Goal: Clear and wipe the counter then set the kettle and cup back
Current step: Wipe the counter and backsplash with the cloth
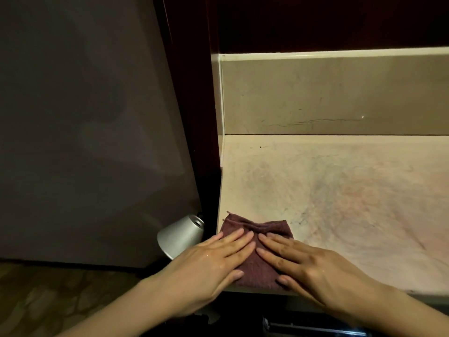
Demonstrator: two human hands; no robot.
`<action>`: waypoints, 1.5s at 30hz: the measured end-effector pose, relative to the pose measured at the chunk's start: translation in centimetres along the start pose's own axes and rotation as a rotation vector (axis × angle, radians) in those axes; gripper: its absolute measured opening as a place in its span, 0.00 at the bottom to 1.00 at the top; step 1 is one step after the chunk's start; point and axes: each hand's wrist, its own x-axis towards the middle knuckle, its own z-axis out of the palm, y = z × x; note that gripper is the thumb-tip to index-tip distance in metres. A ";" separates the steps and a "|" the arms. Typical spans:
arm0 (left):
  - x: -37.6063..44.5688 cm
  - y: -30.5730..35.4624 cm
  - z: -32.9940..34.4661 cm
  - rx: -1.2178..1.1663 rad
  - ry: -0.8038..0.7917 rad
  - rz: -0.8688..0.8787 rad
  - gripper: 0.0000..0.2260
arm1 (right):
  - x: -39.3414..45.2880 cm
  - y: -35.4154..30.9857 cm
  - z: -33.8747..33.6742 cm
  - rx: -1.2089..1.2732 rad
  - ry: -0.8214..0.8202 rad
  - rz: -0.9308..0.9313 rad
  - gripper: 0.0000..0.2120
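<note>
A dark maroon cloth (261, 227) lies bunched at the near left corner of the pale marbled counter (340, 190). My left hand (213, 261) presses flat on the cloth's left part with straight fingers. My right hand (308, 263) lies flat on its right part, fingers straight, fingertips nearly meeting those of the left hand. Neither a kettle nor a cup is in view.
A beige backsplash (328, 98) rises behind the counter, and a dark wooden post (204, 117) borders its left side. A silver cone-shaped object (181, 235) sits just left of the counter's corner, below a grey panel (85, 117). Dark cabinet space lies above.
</note>
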 end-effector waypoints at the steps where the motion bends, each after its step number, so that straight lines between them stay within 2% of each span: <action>1: 0.1 -0.1 -0.2 0.028 0.008 0.007 0.25 | 0.2 0.2 -0.1 -0.009 -0.009 0.003 0.23; 4: 1.4 -1.0 -0.3 0.097 0.042 -0.017 0.26 | 1.5 1.2 -0.8 -0.022 -0.040 0.025 0.24; 7: 3.9 -1.8 -0.9 0.017 0.052 -0.001 0.28 | 3.0 2.8 -1.8 0.045 -0.042 0.034 0.24; 9: 5.8 -3.1 -1.3 -0.033 -0.024 -0.012 0.26 | 4.0 4.3 -2.0 0.102 -0.063 0.037 0.25; 13: 9.4 -5.7 -2.5 -0.039 -0.066 -0.035 0.25 | 6.5 7.8 -1.5 0.084 -0.039 0.068 0.25; 23: 18.0 -8.8 -4.2 0.031 -0.091 -0.256 0.25 | 13.8 15.9 -1.7 0.083 -0.056 0.185 0.22; 29: 21.6 -10.4 -5.5 0.000 -0.134 -0.328 0.24 | 16.5 18.7 -1.6 0.059 -0.060 0.232 0.22; 35: 23.4 -11.6 -6.8 -0.038 -0.178 -0.392 0.25 | 18.4 21.0 -1.5 0.059 -0.071 0.207 0.22; 45: 22.5 -11.3 -5.5 -0.091 -0.119 -0.343 0.24 | 16.8 20.9 -1.4 0.101 -0.047 0.144 0.22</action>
